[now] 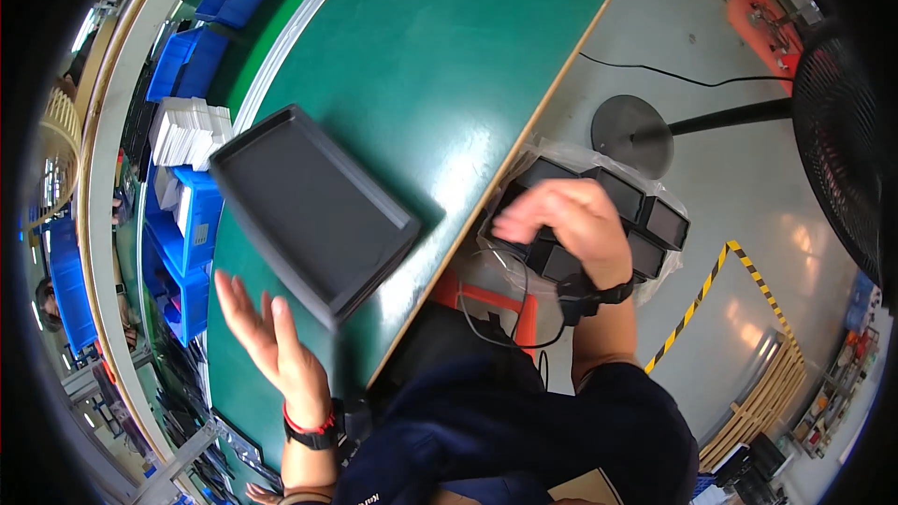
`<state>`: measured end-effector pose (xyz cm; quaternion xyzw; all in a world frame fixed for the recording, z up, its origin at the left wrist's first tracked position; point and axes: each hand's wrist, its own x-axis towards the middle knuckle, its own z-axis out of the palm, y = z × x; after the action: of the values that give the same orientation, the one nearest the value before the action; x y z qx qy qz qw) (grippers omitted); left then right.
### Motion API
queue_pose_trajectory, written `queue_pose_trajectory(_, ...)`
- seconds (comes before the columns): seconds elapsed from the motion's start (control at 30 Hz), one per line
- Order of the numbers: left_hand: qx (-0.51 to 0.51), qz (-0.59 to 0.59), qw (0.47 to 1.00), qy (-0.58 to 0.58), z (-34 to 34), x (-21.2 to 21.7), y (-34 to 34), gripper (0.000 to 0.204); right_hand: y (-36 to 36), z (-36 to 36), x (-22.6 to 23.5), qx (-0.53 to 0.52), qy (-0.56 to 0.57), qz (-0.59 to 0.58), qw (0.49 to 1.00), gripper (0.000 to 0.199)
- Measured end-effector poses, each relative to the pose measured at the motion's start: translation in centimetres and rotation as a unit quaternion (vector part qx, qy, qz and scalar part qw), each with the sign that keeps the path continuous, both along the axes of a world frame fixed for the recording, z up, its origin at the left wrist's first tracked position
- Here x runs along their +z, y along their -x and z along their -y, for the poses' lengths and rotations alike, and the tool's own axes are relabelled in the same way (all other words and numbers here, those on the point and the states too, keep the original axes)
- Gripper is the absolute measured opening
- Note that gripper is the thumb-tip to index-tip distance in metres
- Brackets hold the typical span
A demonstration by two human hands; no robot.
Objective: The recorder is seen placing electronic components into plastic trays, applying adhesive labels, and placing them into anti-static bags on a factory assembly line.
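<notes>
A black rectangular plastic tray [304, 201] with a raised rim lies slanted on the green table [449, 47], near its front edge. It may be a stack of more than one; the lower part is hard to see. Close to the tray's near left side is my left hand [271, 341], empty, fingers spread and apart from it. My right hand [575, 224], a little blurred, hovers past the table edge with loosely bent, outstretched fingers and nothing visible in them. Below it, several black trays [666, 224] sit in a clear plastic bag [645, 166].
Blue bins [194, 215] and a stack of white cards [190, 131] line the table's left side. A black fan [842, 150] with a round base [631, 131] stands right. Beside my legs is a red stool [524, 318]. A cable hangs from my right wrist.
</notes>
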<state>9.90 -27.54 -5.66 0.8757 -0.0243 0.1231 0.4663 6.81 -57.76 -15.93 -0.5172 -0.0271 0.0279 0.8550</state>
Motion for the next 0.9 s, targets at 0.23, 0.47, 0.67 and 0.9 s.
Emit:
queue_pose_trajectory(0.23, -0.215, -0.155, 0.858, -0.44, -1.6, -2.3, 6.0, 0.102, 4.4, 0.2, -33.2, -0.082, 0.224, -0.425, 0.873, 0.035)
queue_pose_trajectory(0.47, -0.179, -0.139, 0.793, -0.565, 2.0, -0.4, 3.7, 0.098, -1.1, -8.4, -45.4, 0.024, 0.647, -0.233, 0.726, 0.039)
queue_pose_trajectory(0.67, -0.199, -0.153, 0.82, -0.515, 3.0, -0.8, 2.9, 0.088, -5.6, -7.2, -45.9, 0.042, 0.667, -0.191, 0.719, 0.038)
queue_pose_trajectory(0.9, -0.122, -0.176, 0.829, -0.517, 0.4, -2.1, 5.2, 0.081, -26.0, -13.8, -42.9, 0.008, 0.669, 0.028, 0.742, 0.037)
